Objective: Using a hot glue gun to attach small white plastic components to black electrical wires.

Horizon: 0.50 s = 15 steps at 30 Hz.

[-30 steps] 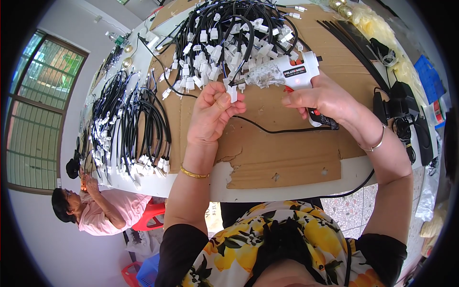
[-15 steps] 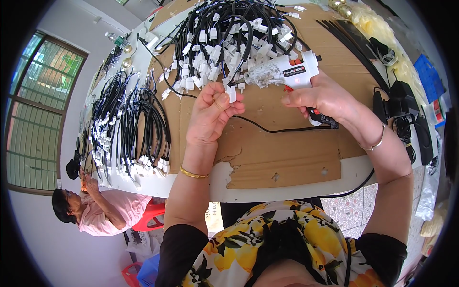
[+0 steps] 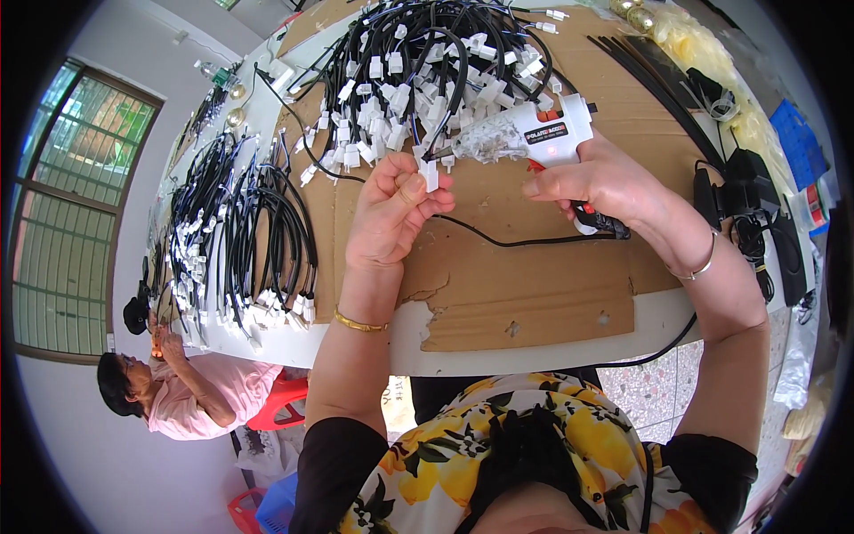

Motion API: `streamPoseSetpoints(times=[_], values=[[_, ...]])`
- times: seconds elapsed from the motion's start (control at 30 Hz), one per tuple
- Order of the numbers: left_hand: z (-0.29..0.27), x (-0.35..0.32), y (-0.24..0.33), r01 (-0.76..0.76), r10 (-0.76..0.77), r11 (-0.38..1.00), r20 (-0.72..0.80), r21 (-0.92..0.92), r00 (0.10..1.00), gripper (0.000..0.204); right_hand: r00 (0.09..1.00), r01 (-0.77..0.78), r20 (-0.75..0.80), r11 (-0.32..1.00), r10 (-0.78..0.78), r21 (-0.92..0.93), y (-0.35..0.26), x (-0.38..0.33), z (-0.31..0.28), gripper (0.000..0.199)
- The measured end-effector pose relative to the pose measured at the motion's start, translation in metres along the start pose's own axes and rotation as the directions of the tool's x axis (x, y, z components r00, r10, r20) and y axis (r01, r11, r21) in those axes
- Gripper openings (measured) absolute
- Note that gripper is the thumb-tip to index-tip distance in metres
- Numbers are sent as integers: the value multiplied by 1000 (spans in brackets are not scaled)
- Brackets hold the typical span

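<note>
Between the thumb and fingers of my left hand (image 3: 391,205) is a white plastic connector (image 3: 432,174) on a dark cable. My right hand (image 3: 609,182) is closed round the handle of a white hot glue gun (image 3: 559,141), thumb at its left side. The gun points left, and its nozzle meets the top of the connector; whether glue is flowing is too small to tell. Clumped, glue-like residue covers the gun's front part. Just beyond both hands rises a big heap of black cables with white connectors (image 3: 445,80).
Cardboard (image 3: 534,294) covers part of the white table (image 3: 405,343). More cable bundles (image 3: 285,222) lie at the left, where a co-worker in pink (image 3: 209,396) sits. Black sticks (image 3: 663,98) and a black power adapter (image 3: 745,182) lie at the right. The gun's black cord (image 3: 525,242) crosses the cardboard.
</note>
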<state>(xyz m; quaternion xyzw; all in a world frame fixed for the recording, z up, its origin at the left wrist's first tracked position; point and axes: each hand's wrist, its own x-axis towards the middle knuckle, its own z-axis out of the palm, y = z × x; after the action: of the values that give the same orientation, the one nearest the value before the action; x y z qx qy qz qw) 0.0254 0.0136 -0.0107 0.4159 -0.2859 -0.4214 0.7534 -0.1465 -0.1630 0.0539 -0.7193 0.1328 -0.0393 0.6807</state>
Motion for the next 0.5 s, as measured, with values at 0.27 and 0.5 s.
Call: streamPoseSetpoints(times=[0.27, 0.5], values=[[0, -1, 2, -2, 2, 1000, 24, -9, 1000, 13, 1000, -2, 17, 1000, 2, 27, 0, -2, -3, 16], [-1, -1, 2, 17, -16, 999, 50, -29, 999, 13, 1000, 22, 17, 999, -23, 28, 6, 1, -1, 17]])
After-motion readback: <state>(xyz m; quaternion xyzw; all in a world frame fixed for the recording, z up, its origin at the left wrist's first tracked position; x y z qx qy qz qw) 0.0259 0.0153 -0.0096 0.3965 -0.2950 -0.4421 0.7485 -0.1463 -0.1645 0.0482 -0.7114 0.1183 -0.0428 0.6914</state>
